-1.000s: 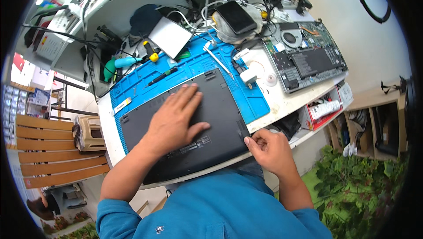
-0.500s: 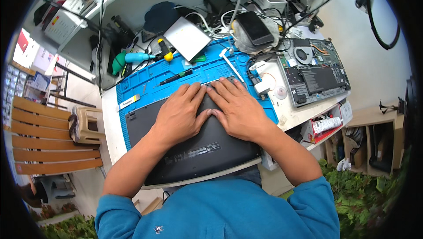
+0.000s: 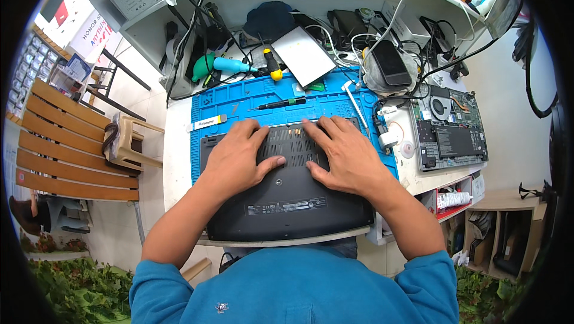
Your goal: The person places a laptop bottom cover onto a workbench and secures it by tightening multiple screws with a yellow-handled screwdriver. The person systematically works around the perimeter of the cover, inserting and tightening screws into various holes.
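A black laptop (image 3: 286,195) lies underside up in front of me, its bottom cover with slotted vents and a label facing up. My left hand (image 3: 235,155) rests on the left part of the cover, fingers at the far edge and thumb stretched toward the vents. On the other side, my right hand (image 3: 345,155) lies on the cover with fingers spread along the far edge. Both hands are open and grip nothing. Under the laptop is a blue silicone work mat (image 3: 239,100). A black precision screwdriver (image 3: 278,104) sits on it just beyond my hands.
An opened laptop (image 3: 451,130) with fan and battery exposed lies to the right. Farther back are a silver panel (image 3: 304,56), a yellow-black screwdriver (image 3: 272,64), a phone (image 3: 391,62) and tangled cables. A white brush-like tool (image 3: 356,107) lies on the mat's right.
My hands have moved apart from the middle of the far edge toward either side, uncovering the vents. The head view has shifted, so the desk appears farther right.
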